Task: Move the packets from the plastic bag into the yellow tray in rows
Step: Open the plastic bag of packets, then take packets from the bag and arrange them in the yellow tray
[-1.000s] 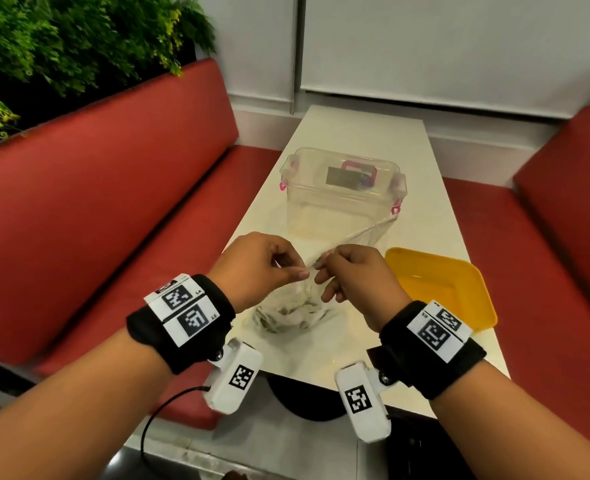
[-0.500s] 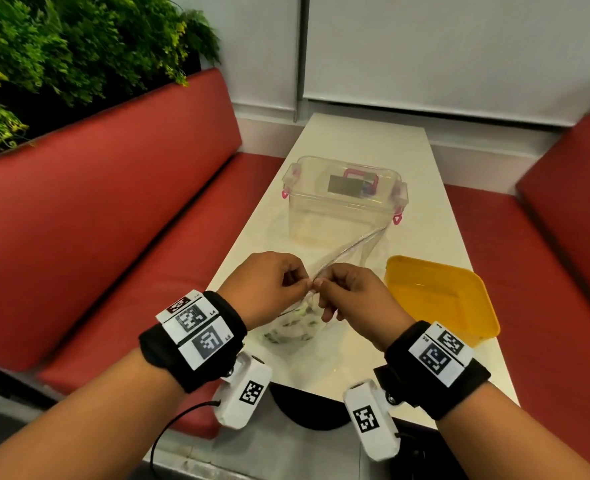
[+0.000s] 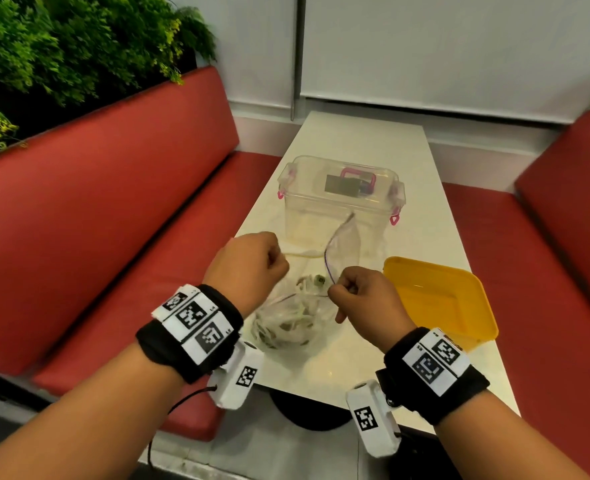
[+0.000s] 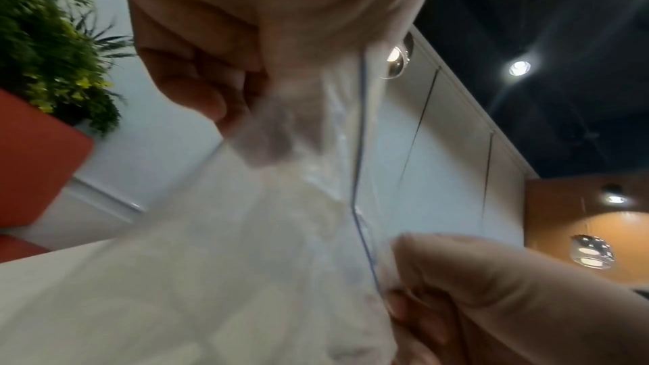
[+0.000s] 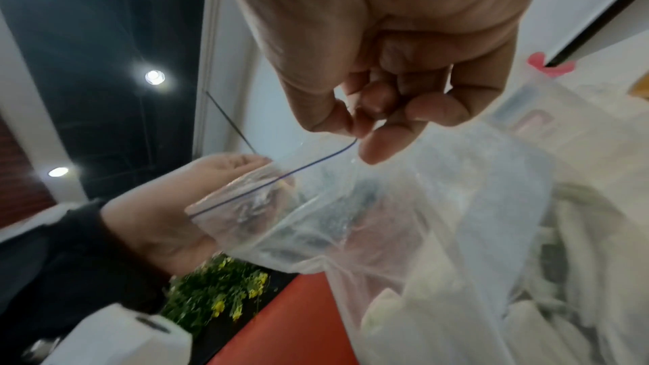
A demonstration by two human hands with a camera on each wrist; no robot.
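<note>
A clear zip-top plastic bag (image 3: 293, 320) sits on the white table (image 3: 362, 140) with several pale packets (image 3: 286, 332) bunched at its bottom. My left hand (image 3: 252, 268) pinches one side of the bag's mouth and my right hand (image 3: 359, 292) pinches the other, so the mouth gapes wide between them. The blue zip line (image 5: 277, 178) runs from my right fingertips (image 5: 377, 149) across the bag (image 5: 421, 218). In the left wrist view the bag (image 4: 281, 232) hangs between both hands. The yellow tray (image 3: 438, 299) lies just right of my right hand, nothing in it.
A clear lidded box (image 3: 342, 199) with pink clips stands just behind the bag. Red bench seats (image 3: 113, 220) flank the table on both sides. Green plants (image 3: 61, 39) top the left backrest. A white wall closes the table's far end.
My hands have drawn apart, the left going left and the right going right, and the bag's mouth that was pinched together now gapes wide.
</note>
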